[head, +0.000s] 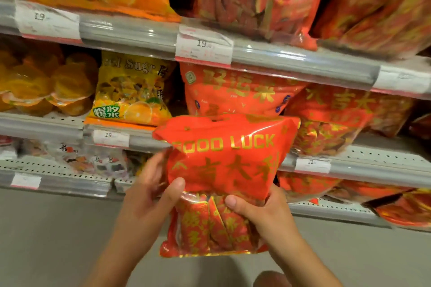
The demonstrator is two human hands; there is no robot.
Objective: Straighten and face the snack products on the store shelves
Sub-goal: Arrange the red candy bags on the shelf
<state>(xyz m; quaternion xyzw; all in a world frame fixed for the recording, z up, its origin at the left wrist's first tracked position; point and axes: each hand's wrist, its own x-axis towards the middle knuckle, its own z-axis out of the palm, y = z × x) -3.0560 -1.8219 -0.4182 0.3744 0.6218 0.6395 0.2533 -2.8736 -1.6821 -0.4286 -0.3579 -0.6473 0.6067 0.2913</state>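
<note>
Red "GOOD LUCK" snack bag (221, 170) sits off the shelf (349, 165), label toward me. My left hand (149, 198) and right hand (261, 212) grip its sides, probably to square it before reshelving.

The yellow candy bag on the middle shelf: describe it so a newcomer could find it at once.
Find the middle shelf, above the held red bag. Left of the red bags there stands the yellow candy bag, beside the orange jelly cups. Alone in that row it is yellow, with orange slices and green-edged lettering.
</note>
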